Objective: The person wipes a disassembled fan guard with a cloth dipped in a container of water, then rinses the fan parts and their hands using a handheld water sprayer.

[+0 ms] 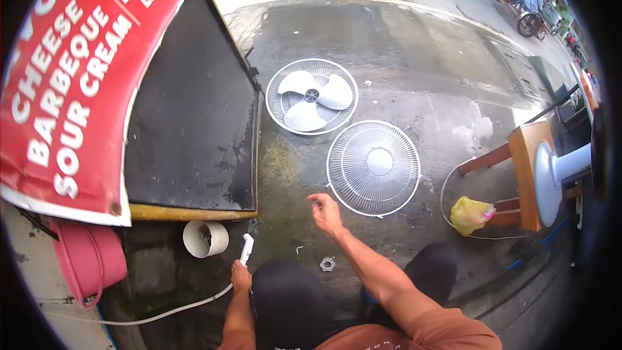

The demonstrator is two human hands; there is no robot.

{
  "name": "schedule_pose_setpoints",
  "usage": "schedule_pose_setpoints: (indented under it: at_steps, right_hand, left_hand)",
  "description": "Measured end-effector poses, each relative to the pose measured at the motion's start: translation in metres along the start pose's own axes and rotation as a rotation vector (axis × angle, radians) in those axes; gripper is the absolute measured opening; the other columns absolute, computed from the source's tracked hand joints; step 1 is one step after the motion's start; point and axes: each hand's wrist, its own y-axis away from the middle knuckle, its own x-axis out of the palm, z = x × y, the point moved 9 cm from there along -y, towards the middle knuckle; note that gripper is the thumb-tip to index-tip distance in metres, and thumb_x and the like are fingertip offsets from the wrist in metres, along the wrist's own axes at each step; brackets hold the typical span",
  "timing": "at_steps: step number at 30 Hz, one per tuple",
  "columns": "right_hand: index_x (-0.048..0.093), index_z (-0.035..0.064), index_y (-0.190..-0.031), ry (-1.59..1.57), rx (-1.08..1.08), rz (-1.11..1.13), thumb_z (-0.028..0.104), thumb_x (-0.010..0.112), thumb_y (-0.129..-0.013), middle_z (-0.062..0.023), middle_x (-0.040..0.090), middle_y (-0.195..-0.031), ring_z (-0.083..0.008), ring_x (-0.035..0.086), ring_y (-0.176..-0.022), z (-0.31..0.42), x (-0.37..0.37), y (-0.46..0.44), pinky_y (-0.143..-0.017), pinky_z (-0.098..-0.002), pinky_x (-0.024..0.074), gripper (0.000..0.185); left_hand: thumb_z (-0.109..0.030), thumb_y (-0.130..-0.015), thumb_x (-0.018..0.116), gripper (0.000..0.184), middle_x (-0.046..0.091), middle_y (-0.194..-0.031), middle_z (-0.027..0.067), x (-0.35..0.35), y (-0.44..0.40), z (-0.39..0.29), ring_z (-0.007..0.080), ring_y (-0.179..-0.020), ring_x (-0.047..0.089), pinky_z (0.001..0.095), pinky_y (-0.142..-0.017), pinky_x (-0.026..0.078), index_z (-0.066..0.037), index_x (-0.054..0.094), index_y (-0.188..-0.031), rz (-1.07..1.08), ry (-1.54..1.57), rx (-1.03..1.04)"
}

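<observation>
My left hand (241, 277) is closed around the handle of a white spray nozzle (247, 246), whose pale hose (175, 314) trails off to the left. My right hand (326, 214) is raised in front of me with loosely bent fingers, holding nothing. Beyond it, on the wet ground, lies a round white fan grille (379, 163). Farther off, white fan blades (303, 118) rest inside a second fan grille (277, 113). Between my hands, near my knees, are a ring-shaped nut (328, 264) and a small bent piece (299, 249).
A dark board (194, 110) with a red sign (71, 78) stands at left, above a white tub (206, 238) and a pink basin (91, 259). At right are a wooden stool (528, 175), a fan base (549, 181) and a yellow plastic bag (470, 216). Vehicles are on the road.
</observation>
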Motion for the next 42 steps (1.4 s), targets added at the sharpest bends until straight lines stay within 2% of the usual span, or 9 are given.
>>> schedule_pose_setpoints:
  at_steps: [6,13,17,22,25,30,34,38,42]
  right_hand:
    - [0.072,0.0029,-0.113,0.026,0.058,0.211,0.011,0.058,-0.088,-0.0181,0.07,-0.103,-0.031,0.068,-0.094,0.12,-0.01,0.026,-0.087,-0.0407,0.053,0.029]
    - [0.047,-0.0022,-0.146,-0.202,0.227,0.909,0.064,0.052,-0.099,-0.0267,0.051,-0.148,-0.0361,0.046,-0.14,0.322,0.012,0.14,-0.117,-0.0439,0.0343,0.081]
    - [0.051,0.0006,-0.135,-0.508,0.352,0.703,0.038,0.057,-0.105,-0.0111,0.065,-0.122,-0.0218,0.058,-0.117,0.423,-0.022,0.189,-0.105,-0.0387,0.0435,0.048]
    - [0.046,0.0039,-0.12,-0.557,0.223,0.455,0.034,0.056,-0.106,-0.0113,0.063,-0.101,-0.0158,0.061,-0.079,0.508,-0.088,0.234,-0.064,-0.0312,0.053,0.034]
    - [0.045,0.0069,-0.116,-0.613,0.201,0.423,0.034,0.055,-0.106,-0.0093,0.06,-0.098,-0.0168,0.059,-0.077,0.516,-0.108,0.24,-0.067,-0.0328,0.0533,0.03]
    - [0.042,0.0085,-0.12,-0.626,0.368,0.168,0.032,0.053,-0.107,-0.0092,0.058,-0.096,-0.0195,0.059,-0.082,0.494,-0.132,0.219,-0.072,-0.0356,0.0516,0.029]
    - [0.043,0.0125,-0.118,-0.652,0.381,0.081,0.031,0.053,-0.106,-0.0058,0.058,-0.09,-0.0174,0.058,-0.074,0.442,-0.144,0.195,-0.062,-0.0352,0.0504,0.024]
    - [0.049,0.014,-0.117,-0.52,0.517,-0.049,0.033,0.055,-0.103,-0.0054,0.06,-0.091,-0.0179,0.058,-0.076,0.464,-0.152,0.221,-0.062,-0.0359,0.0484,0.024]
    - [0.058,0.011,-0.107,-0.323,0.478,-0.209,0.034,0.057,-0.102,-0.0059,0.064,-0.082,-0.0175,0.059,-0.068,0.548,-0.15,0.263,-0.057,-0.0355,0.0448,0.023]
  left_hand:
    - [-0.029,-0.104,0.05,0.03,0.066,-0.094,0.0331,-0.175,0.102,-0.083,0.0553,-0.092,0.061,0.0622,-0.077,0.045,-0.004,0.042,-0.117,-0.033,0.239,0.194]
    - [-0.032,-0.106,0.046,0.031,0.064,-0.096,0.0377,-0.372,0.243,-0.152,0.0596,-0.096,0.058,0.0644,-0.079,0.043,-0.003,0.043,-0.117,0.108,0.348,0.321]
    - [-0.03,-0.106,0.046,0.029,0.064,-0.098,0.0379,-0.457,0.333,-0.173,0.0595,-0.099,0.057,0.064,-0.078,0.043,-0.004,0.042,-0.12,0.147,0.461,0.318]
    - [-0.024,-0.103,0.051,0.029,0.063,-0.114,0.0305,-0.525,0.425,-0.177,0.0531,-0.107,0.059,0.0566,-0.086,0.048,0.0,0.052,-0.12,0.109,0.622,0.398]
    - [-0.022,-0.096,0.064,0.03,0.056,-0.125,0.0224,-0.57,0.464,-0.169,0.0412,-0.122,0.054,0.0458,-0.104,0.045,0.0,0.06,-0.116,-0.171,0.622,0.536]
    - [-0.019,-0.09,0.071,0.027,0.056,-0.128,0.0197,-0.688,0.479,-0.032,0.0386,-0.125,0.054,0.0469,-0.112,0.04,-0.002,0.065,-0.11,-0.558,0.639,0.478]
    - [-0.013,-0.089,0.065,0.01,0.059,-0.099,0.0173,-0.797,0.474,0.175,0.0383,-0.1,0.057,0.0498,-0.093,0.045,-0.004,0.061,-0.089,-0.889,0.423,0.238]
    - [0.0,-0.082,0.064,0.03,0.057,-0.125,0.0176,-0.862,0.439,0.383,0.0422,-0.123,0.052,0.0541,-0.109,0.04,-0.004,0.062,-0.111,-1.148,0.017,0.296]
    - [-0.019,-0.098,0.061,0.065,0.033,-0.159,0.0213,-0.88,0.334,0.599,0.0411,-0.149,0.026,0.0542,-0.124,0.017,-0.005,0.034,-0.155,-0.824,-0.168,-0.049]
